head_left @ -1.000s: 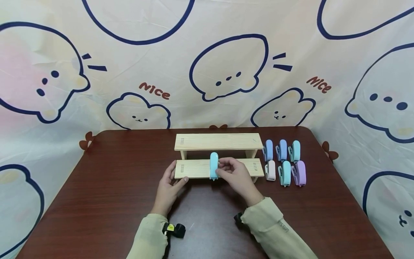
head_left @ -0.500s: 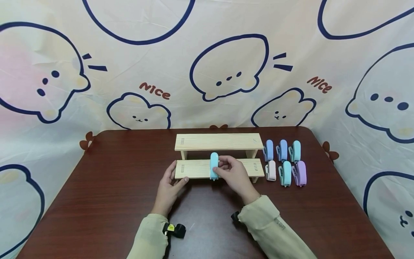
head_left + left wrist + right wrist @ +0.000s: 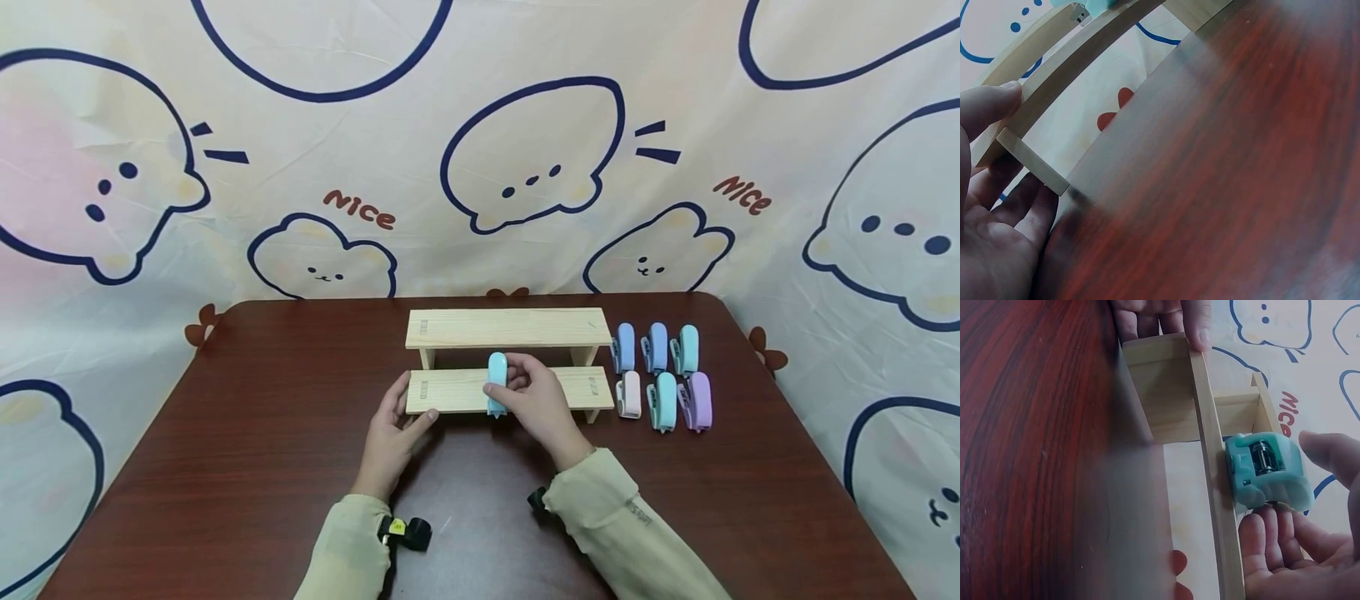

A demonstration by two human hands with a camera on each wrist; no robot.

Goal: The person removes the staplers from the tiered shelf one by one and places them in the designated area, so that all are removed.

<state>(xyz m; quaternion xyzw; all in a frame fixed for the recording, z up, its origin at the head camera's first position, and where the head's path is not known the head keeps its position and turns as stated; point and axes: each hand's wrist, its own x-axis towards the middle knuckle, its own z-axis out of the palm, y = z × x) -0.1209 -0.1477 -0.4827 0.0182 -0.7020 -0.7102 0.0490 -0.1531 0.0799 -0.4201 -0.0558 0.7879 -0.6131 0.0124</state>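
Observation:
A light-blue stapler (image 3: 497,375) stands on the front board of a pale two-tier wooden shelf (image 3: 450,392). In the right wrist view the stapler (image 3: 1269,472) shows an end with a metal spring inside. My right hand (image 3: 536,400) holds it from the right, thumb across its top, with curled fingers (image 3: 1272,537) at its side. At the shelf's left end my left hand (image 3: 393,437) grips the front board. Its thumb (image 3: 991,103) presses the board's edge, while the other fingers reach behind the short leg (image 3: 1032,162).
Right of the shelf, several more staplers stand in two rows, among them a blue one (image 3: 622,347), a white one (image 3: 628,394) and a purple one (image 3: 697,402). The brown table (image 3: 225,467) meets a patterned cloth backdrop (image 3: 420,150) at its far edge.
The right hand and forearm have shifted slightly left, and the thumb has slid across the stapler's top. The left hand, shelf and stapler stay where they were.

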